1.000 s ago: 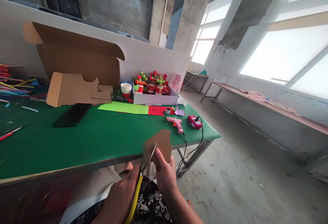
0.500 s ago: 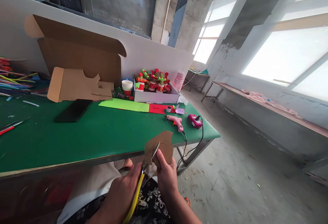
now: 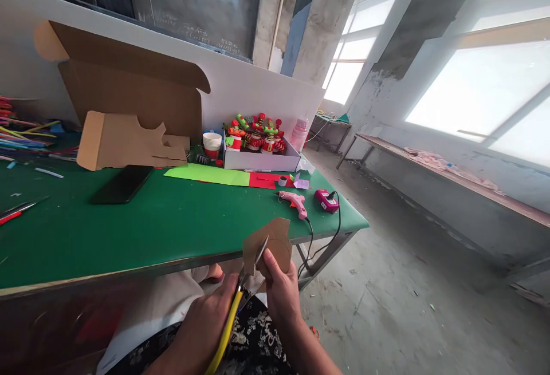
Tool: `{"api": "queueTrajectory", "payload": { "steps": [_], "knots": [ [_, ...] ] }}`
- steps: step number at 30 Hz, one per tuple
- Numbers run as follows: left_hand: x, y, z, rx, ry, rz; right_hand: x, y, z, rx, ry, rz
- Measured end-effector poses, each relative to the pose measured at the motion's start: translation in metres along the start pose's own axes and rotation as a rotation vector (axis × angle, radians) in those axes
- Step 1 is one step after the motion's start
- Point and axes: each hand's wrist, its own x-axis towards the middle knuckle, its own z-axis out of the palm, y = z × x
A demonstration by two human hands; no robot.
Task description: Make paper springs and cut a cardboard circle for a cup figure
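In the left hand (image 3: 201, 320), scissors (image 3: 232, 320) are clasped, blades on cardboard (image 3: 280, 243) pinched by the right hand (image 3: 282, 295), near the worktop's (image 3: 184, 226) front edge. Cutting seems in hand; careful turning of the cardboard is called for next.

The brown cardboard piece (image 3: 276, 233) is flat with angular edges and bears a faint curved line; it stands tilted up in the right hand (image 3: 281, 292), whose thumb presses its near face. The yellow-handled scissors (image 3: 234, 307) slant from the left hand (image 3: 210, 315), one metal blade showing across the cardboard, its tip just beside the right thumb.
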Motion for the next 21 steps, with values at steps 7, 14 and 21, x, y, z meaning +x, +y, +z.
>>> {"api": "queueTrajectory", "payload": {
  "steps": [7,14,21],
  "knots": [
    [0.000,-0.005,0.004,0.034,-0.007,0.048,0.000,-0.005,-0.004,-0.036,-0.025,-0.006],
    [0.002,-0.008,0.009,0.097,-0.033,0.028,-0.001,-0.012,-0.009,-0.076,-0.103,0.001],
    [0.000,-0.011,0.014,0.094,-0.020,0.033,0.002,-0.014,-0.016,-0.136,-0.138,-0.001]
  ]
}}
